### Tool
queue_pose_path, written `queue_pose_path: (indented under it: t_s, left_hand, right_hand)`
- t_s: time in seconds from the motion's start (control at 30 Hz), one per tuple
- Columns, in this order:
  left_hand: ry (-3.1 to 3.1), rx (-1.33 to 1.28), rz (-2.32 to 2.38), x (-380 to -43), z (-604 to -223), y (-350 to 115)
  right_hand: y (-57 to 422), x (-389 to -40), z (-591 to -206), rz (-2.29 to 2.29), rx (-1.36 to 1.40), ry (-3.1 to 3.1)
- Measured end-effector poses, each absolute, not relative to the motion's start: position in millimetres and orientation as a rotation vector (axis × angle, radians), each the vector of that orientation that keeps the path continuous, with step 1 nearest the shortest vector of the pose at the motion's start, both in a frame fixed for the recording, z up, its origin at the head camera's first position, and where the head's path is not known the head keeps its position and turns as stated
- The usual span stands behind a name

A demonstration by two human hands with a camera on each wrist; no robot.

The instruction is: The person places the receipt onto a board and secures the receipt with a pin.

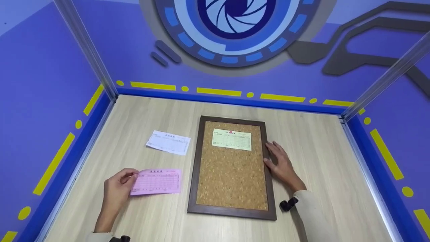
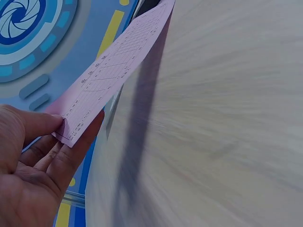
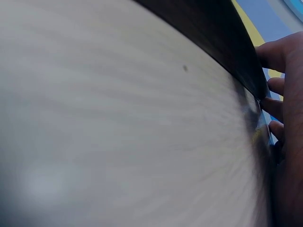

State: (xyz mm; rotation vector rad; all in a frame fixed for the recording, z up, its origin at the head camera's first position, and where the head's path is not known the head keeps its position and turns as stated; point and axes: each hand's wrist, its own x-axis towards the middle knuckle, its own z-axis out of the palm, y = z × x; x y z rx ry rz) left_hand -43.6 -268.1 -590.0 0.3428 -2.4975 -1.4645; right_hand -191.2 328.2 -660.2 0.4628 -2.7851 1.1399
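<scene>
A pink printed slip (image 1: 156, 182) is pinched at its left edge between the thumb and fingers of my left hand (image 1: 117, 186). In the left wrist view the same slip (image 2: 111, 71) slants up above the table, and its shadow falls beside it. A cork board (image 1: 231, 178) with a dark brown frame lies in the middle of the table. Near its top, a pale green slip (image 1: 231, 140) has a small red pin (image 1: 230, 132) at its upper edge. My right hand (image 1: 282, 164) rests its thumb and fingertips against the frame's right side, fingers loosely extended.
A white printed slip (image 1: 169, 143) lies on the wooden table (image 1: 322, 158), left of the board and beyond the pink one. Purple-blue walls with yellow dashes enclose the table at the back, left and right. Metal posts (image 1: 85, 50) stand at the back corners.
</scene>
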Motion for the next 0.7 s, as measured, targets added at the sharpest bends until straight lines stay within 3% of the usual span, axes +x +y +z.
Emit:
queue_pose_path:
  t_s: [0.7]
  left_hand:
    - [-2.457, 0.285, -1.431, -74.6, -573.8, -260.0]
  right_hand:
    - [327.3, -190.9, -657.9, 1.153, 0.468, -2.783]
